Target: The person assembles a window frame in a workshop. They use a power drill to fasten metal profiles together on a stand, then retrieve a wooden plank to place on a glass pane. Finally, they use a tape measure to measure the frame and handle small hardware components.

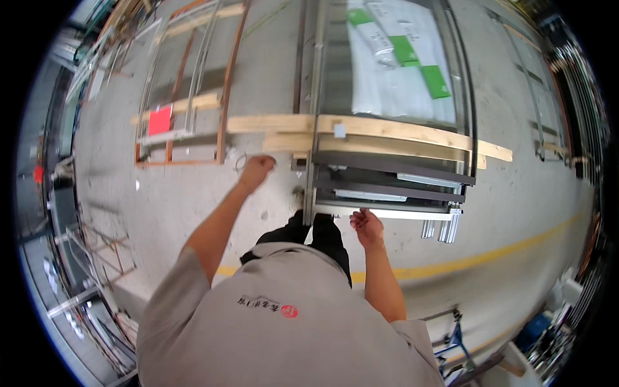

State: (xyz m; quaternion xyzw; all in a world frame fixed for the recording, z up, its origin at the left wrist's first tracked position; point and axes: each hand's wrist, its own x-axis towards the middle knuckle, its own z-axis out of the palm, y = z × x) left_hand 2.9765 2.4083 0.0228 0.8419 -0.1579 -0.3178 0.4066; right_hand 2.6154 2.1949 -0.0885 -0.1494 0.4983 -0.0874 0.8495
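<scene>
My left hand (257, 172) is closed, out to the left of the metal frames. A thin, pale loop (240, 162) shows beside its knuckles; whether the hand grips it, I cannot tell. My right hand (367, 228) has its fingers curled in, just at the near edge of a silver bar (393, 212). What these fingers hold, if anything, is hidden. Beyond that bar lie dark grey frame profiles (380, 169), with pale strips (371, 195) among them. A long upright metal profile (309, 193) stands at their left end.
Wooden beams (400, 129) cross the stack, sticking out both sides. Farther off lies a glazed panel with white sheeting (387, 87) and green-and-white packs (403, 50). A brown rack (225, 106) with a red card (160, 120) stands left. Silver profile ends (447, 229) protrude near right.
</scene>
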